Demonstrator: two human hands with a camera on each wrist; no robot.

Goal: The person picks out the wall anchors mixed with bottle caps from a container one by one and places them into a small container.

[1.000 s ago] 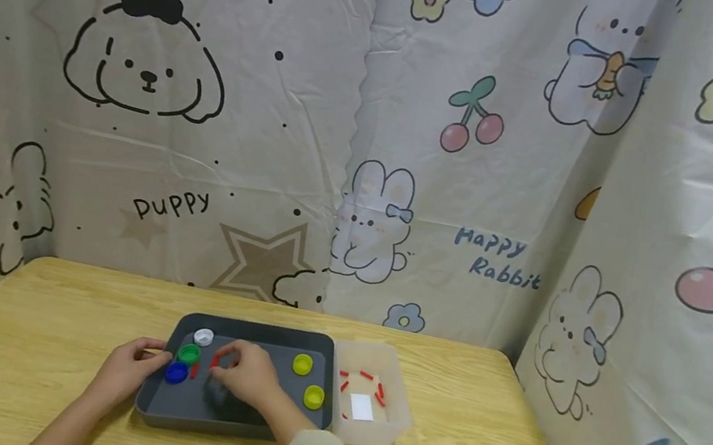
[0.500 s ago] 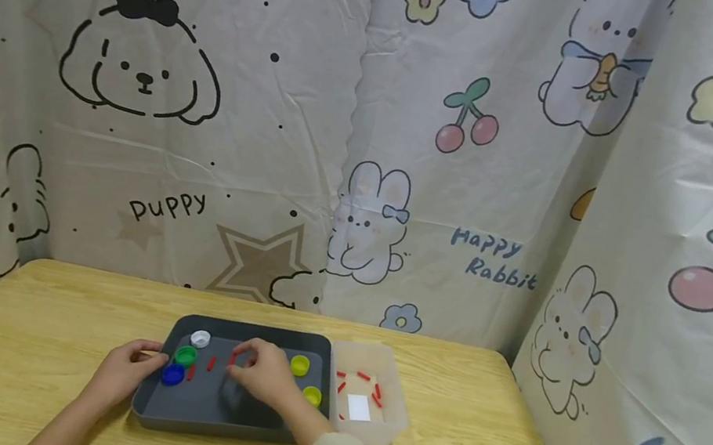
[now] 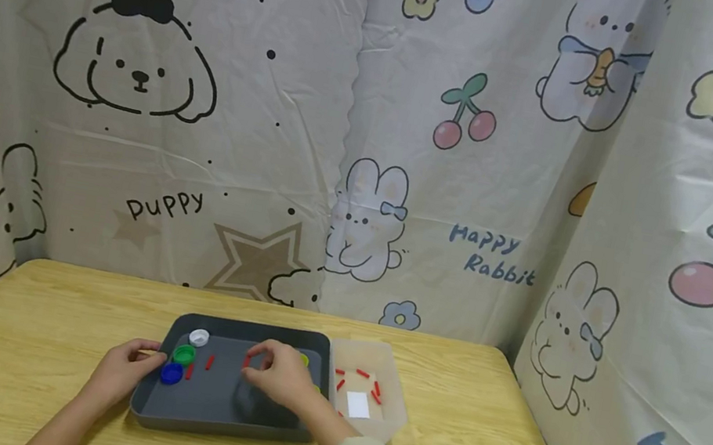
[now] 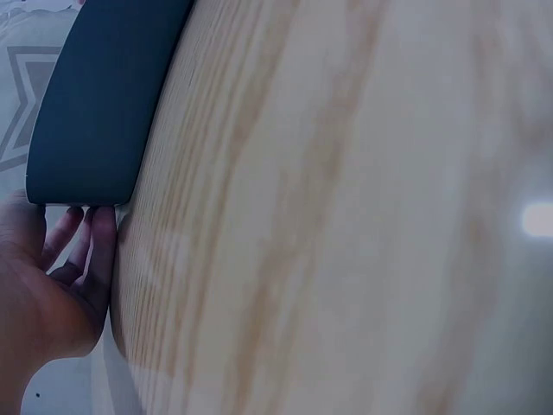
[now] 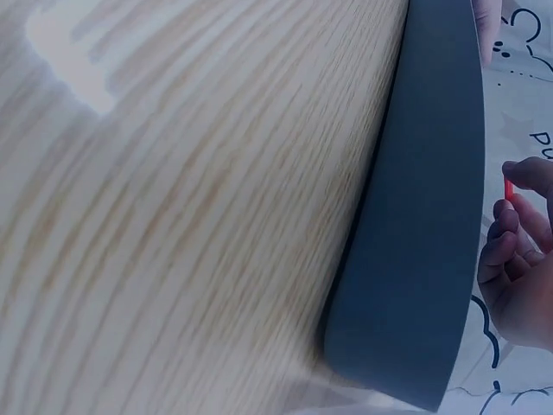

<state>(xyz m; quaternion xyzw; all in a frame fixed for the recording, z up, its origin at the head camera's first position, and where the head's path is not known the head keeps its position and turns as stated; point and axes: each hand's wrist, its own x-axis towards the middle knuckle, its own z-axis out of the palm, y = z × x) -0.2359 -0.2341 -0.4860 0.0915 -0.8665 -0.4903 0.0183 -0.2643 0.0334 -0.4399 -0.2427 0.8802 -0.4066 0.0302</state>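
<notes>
In the head view, my right hand [image 3: 282, 378] pinches a small red stick [image 3: 247, 361] between thumb and forefinger, over the middle of the dark grey tray [image 3: 221, 421]. The right wrist view shows this red stick [image 5: 508, 188] held upright, the other fingers curled below. At the tray's left end, my left hand [image 3: 124, 370] holds the wall, fingertips right at the rim. On the tray's left side sit a white cap [image 3: 198, 338], a green cap [image 3: 184, 355] and a blue cap [image 3: 171, 374]. Two red sticks [image 3: 210, 362] lie beside them. My right hand partly hides two yellow caps [image 3: 303, 360].
A translucent box [image 3: 393, 396] stands against the tray's right side, with several red sticks [image 3: 362, 373] and a white square [image 3: 358, 405] in it. The wooden table [image 3: 456, 431] extends around both. Printed curtains [image 3: 274, 120] hang behind and at the sides.
My right hand has moved rightward across the tray with a red stick, now covering most of the yellow caps. A second stick shows left of it. My left hand has stayed at the tray.
</notes>
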